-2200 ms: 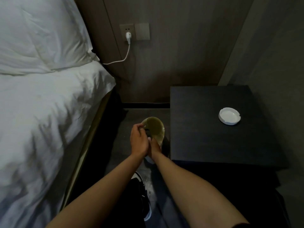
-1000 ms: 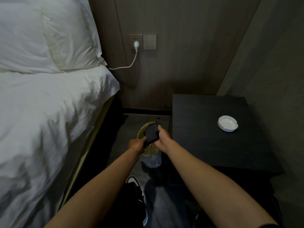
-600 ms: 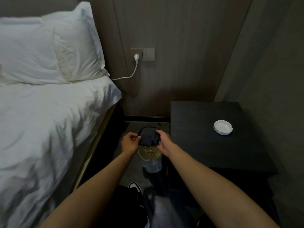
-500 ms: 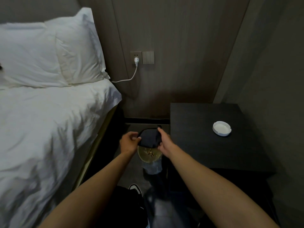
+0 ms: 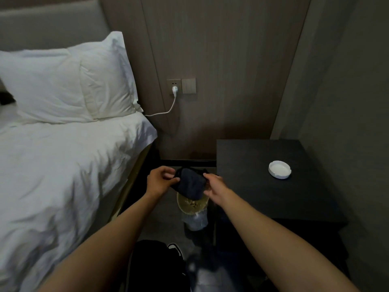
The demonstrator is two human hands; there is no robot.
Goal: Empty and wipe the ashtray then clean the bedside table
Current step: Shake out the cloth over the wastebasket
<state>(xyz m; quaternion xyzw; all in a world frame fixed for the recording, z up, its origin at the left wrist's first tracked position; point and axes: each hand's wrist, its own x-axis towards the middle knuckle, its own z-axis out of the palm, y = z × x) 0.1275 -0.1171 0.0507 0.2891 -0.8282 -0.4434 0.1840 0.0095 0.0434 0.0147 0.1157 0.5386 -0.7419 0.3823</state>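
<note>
A dark blue cloth (image 5: 190, 183) is stretched between my left hand (image 5: 160, 180) and my right hand (image 5: 214, 187), each pinching one side of it. They hover over a small bin (image 5: 192, 206) with a yellowish liner and some debris inside, standing on the floor between bed and table. A white round ashtray (image 5: 279, 169) sits alone on the black bedside table (image 5: 263, 186), to the right of my hands, and looks empty.
A bed with a white duvet (image 5: 63, 175) and pillows (image 5: 69, 85) fills the left side. A white charger (image 5: 174, 89) is plugged into the wall socket, its cable running to the bed. A black and white shoe (image 5: 175, 250) shows below. A grey wall flanks the table's right.
My hands lifted the dark cloth from the bin's rim and spread it between them. The view tilted upward, showing more of the pillows and wall.
</note>
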